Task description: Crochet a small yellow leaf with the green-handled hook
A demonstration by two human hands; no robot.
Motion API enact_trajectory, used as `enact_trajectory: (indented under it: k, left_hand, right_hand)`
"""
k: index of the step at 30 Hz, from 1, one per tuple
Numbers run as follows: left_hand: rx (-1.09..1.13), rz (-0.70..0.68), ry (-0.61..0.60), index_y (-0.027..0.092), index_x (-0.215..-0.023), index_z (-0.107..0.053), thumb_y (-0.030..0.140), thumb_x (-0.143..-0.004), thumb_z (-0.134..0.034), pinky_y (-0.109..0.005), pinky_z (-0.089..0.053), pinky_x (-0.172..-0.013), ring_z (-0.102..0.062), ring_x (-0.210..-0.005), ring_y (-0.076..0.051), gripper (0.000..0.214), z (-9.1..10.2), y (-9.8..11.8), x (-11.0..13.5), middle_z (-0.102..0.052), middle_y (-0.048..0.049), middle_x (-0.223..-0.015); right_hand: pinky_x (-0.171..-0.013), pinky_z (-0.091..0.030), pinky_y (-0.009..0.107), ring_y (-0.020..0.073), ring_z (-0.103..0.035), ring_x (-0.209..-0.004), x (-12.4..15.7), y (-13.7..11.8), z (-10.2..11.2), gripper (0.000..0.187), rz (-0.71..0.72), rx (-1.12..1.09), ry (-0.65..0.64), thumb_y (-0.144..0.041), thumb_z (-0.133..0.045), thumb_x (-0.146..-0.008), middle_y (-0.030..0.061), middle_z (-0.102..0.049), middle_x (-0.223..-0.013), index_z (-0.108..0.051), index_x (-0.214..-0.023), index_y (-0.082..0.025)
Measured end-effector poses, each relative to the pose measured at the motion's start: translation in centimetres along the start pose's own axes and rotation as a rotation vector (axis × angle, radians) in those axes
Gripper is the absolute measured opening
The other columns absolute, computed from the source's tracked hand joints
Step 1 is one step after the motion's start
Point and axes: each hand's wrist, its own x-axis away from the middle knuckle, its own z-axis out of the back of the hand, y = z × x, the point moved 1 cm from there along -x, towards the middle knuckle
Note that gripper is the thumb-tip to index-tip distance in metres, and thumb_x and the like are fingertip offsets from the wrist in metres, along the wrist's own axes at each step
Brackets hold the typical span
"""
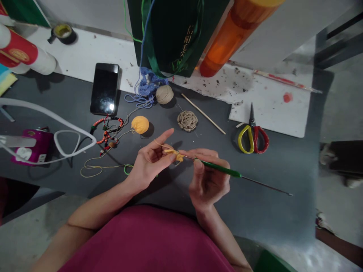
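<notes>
Dark grey work mat: left hand pinches small yellow crochet piece at center, right hand closed around green crochet hook. Yellow yarn ball at 11 o'clock, red-and-yellow scissors at 2 o'clock.

A green crochet hook, yellow yarn, and red-and-yellow scissor handles.

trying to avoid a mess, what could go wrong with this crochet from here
The small yellow crochet piece, pinched by the left hand, might slip off the green crochet hook in the right hand, loosening stitches. The loose cord loops beside the left hand could also snag the yarn.
</notes>
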Motion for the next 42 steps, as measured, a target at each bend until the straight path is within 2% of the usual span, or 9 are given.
enact_trajectory:
  k: [6,21,36,42]
  left_hand:
    - [0.021,0.033,-0.006,0.022,-0.139,-0.069,0.027,-0.073,-0.091,-0.028,-0.055,-0.076,-0.064,-0.075,-0.012,0.070,-0.19,-0.09,-0.21,-0.073,0.0013,-0.081]
    - [0.072,0.029,-0.065,0.022,-0.138,-0.070,0.024,-0.075,-0.089,-0.025,-0.054,-0.074,-0.064,-0.072,-0.010,0.065,-0.17,-0.17,-0.26,-0.073,0.0021,-0.080]
    - [0.108,0.043,0.007,0.024,-0.128,-0.076,0.022,-0.072,-0.090,-0.024,-0.052,-0.069,-0.060,-0.070,-0.010,0.058,-0.15,-0.18,-0.30,-0.069,0.0028,-0.076]
    - [0.138,0.032,-0.002,0.025,-0.125,-0.078,0.020,-0.073,-0.088,-0.024,-0.050,-0.071,-0.059,-0.071,-0.010,0.054,-0.29,0.12,-0.20,-0.067,0.0032,-0.076]
  right_hand:
    - [-0.074,-0.061,0.037,0.0193,-0.073,-0.089,-0.17,-0.11,-0.08,0.027,0.049,0.034,-0.007,-0.006,-0.058,-0.096,0.0029,-0.082,-0.095,-0.065,-0.114,-0.025]
    - [-0.075,-0.061,0.036,0.0193,-0.074,-0.089,-0.21,-0.16,0.01,0.026,0.054,0.025,-0.001,-0.007,-0.059,-0.096,0.0028,-0.082,-0.094,-0.066,-0.114,-0.024]
    - [-0.075,-0.060,0.037,0.0192,-0.074,-0.089,-0.21,-0.38,0.07,0.024,0.030,0.061,-0.014,-0.011,-0.057,-0.099,0.0010,-0.081,-0.093,-0.063,-0.117,-0.026]
    - [-0.074,-0.061,0.038,0.0198,-0.074,-0.089,-0.07,-0.30,0.01,0.022,0.047,0.066,-0.007,-0.014,-0.055,-0.101,0.0020,-0.080,-0.092,-0.062,-0.119,-0.025]
